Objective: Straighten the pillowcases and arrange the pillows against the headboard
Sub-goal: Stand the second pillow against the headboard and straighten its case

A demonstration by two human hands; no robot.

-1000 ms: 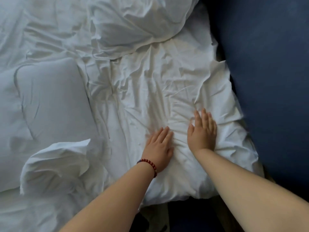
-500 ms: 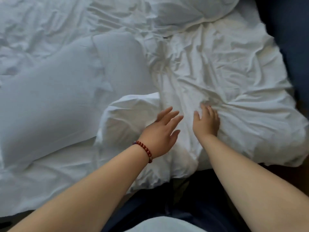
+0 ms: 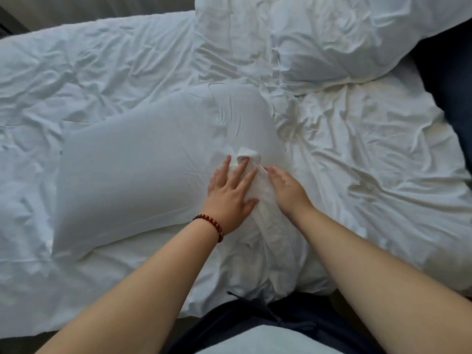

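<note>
White pillow (image 3: pixel 143 175): lying flat across the bed (image 3: pixel 76 72), long side towards the person, its right end under the hands.
Fold (image 3: pixel 255 175): a ridge of loose pillowcase bunched up at that right end, standing between the two hands.
Left hand (image 3: pixel 231 192): spread flat, fingers straight, pressing down on the pillow's end with the fold against its fingers. It grips nothing.
Bracelet (image 3: pixel 212 226): red beads on the left wrist.
Right hand (image 3: pixel 286 190): fingers straight and close together, laid along the fold's other side and pushing at it. The thumb is hidden, and I see no grip.
Second pillow (image 3: pixel 344 42): far right, badly crumpled, well apart from both hands.
Dark blue edge (image 3: pixel 449 80): just beside the second pillow. It may be the headboard, but I cannot tell.
Step in hand: straightening. By the look of it, the slack end of this case is being squeezed together to be smoothed or tucked.
Next move: the fold needs flattening or tucking in. After that the pillow wants a proper two-handed hold for the lift, with the other pillow yet to be done.
</note>
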